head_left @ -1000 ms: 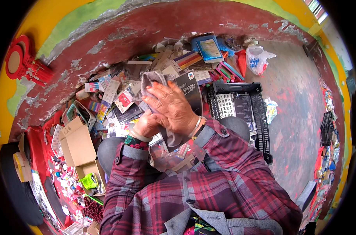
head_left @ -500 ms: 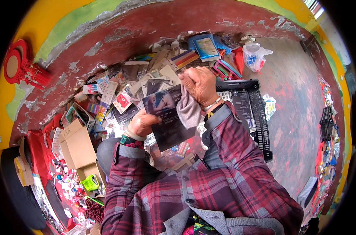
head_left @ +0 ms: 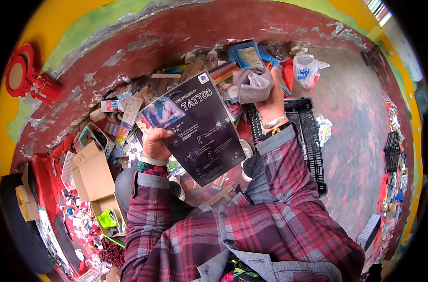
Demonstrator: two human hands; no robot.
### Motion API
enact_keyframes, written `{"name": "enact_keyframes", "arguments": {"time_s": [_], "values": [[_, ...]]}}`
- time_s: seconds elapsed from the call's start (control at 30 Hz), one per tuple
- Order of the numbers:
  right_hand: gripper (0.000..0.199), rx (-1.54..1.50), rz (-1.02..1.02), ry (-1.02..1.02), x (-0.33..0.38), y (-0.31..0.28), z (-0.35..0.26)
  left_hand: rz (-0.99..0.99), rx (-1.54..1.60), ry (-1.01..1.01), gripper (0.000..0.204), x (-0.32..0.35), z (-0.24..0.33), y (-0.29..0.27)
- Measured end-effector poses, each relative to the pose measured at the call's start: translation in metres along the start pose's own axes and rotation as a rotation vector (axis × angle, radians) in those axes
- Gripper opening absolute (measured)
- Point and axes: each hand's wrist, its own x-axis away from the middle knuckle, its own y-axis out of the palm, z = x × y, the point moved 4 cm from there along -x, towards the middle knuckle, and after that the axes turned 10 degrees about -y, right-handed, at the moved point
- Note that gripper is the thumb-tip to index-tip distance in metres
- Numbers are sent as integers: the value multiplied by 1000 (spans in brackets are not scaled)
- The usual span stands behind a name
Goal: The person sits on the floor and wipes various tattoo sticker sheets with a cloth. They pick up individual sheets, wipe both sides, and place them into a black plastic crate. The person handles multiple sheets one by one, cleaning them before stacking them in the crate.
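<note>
My left hand [head_left: 156, 144] is closed on the left edge of a thin black sticker packet [head_left: 209, 136], its thumb lying on top. The packet faces up, tilted, with a photo at its upper left and small white line drawings lower down. In my right hand [head_left: 273, 103] is a bunched grey cloth [head_left: 253, 85], raised off the packet to its upper right. Part of the fingers is hidden behind the cloth. Just beyond my right wrist stands a black plastic crate [head_left: 305, 122], partly covered by my forearm.
Packets and papers [head_left: 129, 113] lie heaped along the red wall. A white plastic bag [head_left: 308, 70] sits at the far right end of the heap. To my left are an opened cardboard box [head_left: 89, 171] and a white basket [head_left: 68, 173]. More small goods line the right wall.
My right hand has lifted the cloth off the packet and moved right. The packet now faces up more fully, its whole front showing; my left hand has shifted slightly left.
</note>
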Motion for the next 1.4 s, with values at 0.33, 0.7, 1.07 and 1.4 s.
{"name": "enact_keyframes", "arguments": {"time_s": [0.33,0.7,1.07,1.4], "values": [[40,11,-172,405,23,23,39,3,-44,-88,47,-5,-1,19],[23,269,-465,385,25,25,38,-17,-35,-202,34,-12,-13,16],[19,434,-476,480,34,21,46,-116,210,-38,35,-21,-1,9],[28,556,-594,580,40,18,43,-90,339,212,33,-16,43,-14]]}}
